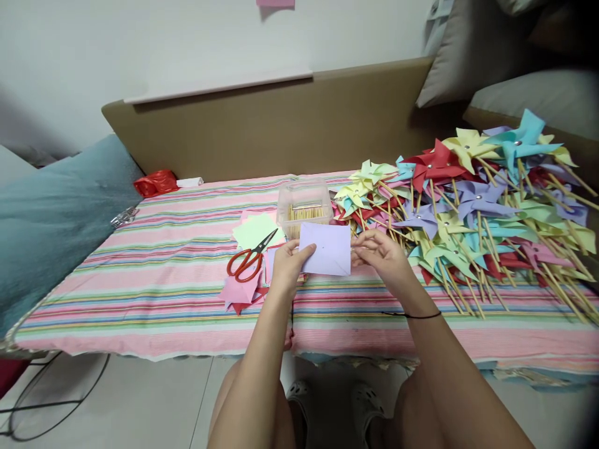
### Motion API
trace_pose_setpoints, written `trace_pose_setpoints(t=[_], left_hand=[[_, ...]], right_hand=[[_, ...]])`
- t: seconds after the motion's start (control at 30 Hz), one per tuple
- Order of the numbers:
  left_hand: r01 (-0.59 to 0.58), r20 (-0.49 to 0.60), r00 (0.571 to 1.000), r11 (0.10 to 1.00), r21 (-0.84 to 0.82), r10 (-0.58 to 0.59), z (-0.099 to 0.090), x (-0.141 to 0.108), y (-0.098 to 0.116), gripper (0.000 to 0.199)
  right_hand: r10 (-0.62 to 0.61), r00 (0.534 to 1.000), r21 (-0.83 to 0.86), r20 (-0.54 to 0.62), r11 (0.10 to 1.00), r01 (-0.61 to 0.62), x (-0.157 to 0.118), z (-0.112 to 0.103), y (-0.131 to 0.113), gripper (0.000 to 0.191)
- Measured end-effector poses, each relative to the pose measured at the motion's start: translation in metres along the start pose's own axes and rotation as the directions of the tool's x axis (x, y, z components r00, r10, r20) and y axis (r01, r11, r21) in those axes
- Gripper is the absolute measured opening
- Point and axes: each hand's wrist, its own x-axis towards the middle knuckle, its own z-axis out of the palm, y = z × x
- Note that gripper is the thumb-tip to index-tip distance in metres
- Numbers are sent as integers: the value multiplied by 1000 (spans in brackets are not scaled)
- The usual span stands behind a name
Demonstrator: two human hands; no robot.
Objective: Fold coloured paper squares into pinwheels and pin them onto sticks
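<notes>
Between my two hands is a sheet of purple paper (pixel 326 252), with faint crease lines and a small mark near its middle. My left hand (pixel 290 265) grips its left edge, thumb on top. At the right edge, the fingers of my right hand (pixel 378 251) are curled together and touch the paper. To the left of my left hand lie scissors (pixel 254 252) with red handles, on top of light green paper (pixel 253 231) and other coloured sheets. Pink pieces of paper (pixel 239 290) are below them. Just behind the purple sheet stands a clear plastic box (pixel 304 190) with thin sticks inside.
A large heap of paper pinwheels (pixel 478 198) on sticks covers the right side. Everything rests on a striped cloth (pixel 163 262) over a sofa seat, with a brown backrest (pixel 262 137) behind. A red plastic bag (pixel 156 183) and a blue cushion (pixel 70 206) are at left.
</notes>
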Motion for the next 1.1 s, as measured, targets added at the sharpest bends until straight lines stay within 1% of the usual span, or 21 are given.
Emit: trace_pose_setpoints(t=[0.07, 0.13, 0.2, 0.3, 0.47, 0.6, 0.67, 0.77, 1.0, 1.1], left_hand=[[8, -1, 1000, 1000, 5, -8, -2, 0, 1, 35], [14, -3, 1000, 1000, 7, -14, -3, 0, 2, 35], [14, 3, 1000, 1000, 16, -14, -3, -1, 2, 37], [2, 27, 1000, 999, 32, -2, -2, -3, 1, 44], [-27, 55, 998, 999, 20, 26, 0, -5, 1, 48], [-41, 80, 996, 998, 57, 37, 0, -5, -1, 49], [-39, 91, 995, 997, 66, 33, 0, -4, -3, 49], [-30, 103, 994, 997, 73, 22, 0, -3, -6, 49], [-22, 103, 995, 997, 73, 15, 1, -2, -7, 52], [-4, 113, 994, 998, 61, -3, 2, -4, -5, 48]], right_hand=[[14, 995, -46, 102, 999, -9, -1, -1, 2, 22], [37, 987, -79, 157, 997, -25, -1, -1, 5, 20], [57, 982, -94, 178, 995, -41, -2, -2, 9, 17], [66, 982, -102, 174, 994, -49, -3, -2, 11, 16], [50, 988, -143, 143, 989, -29, -3, 2, 6, 20], [71, 997, -94, 40, 993, -67, -4, 11, 7, 25], [96, 995, -49, -17, 994, -97, -4, 16, 9, 27], [104, 992, -31, -74, 994, -107, -5, 22, 10, 31], [109, 987, -46, -114, 992, -115, -4, 26, 7, 33], [107, 989, -62, -105, 992, -114, -3, 26, 7, 32]])
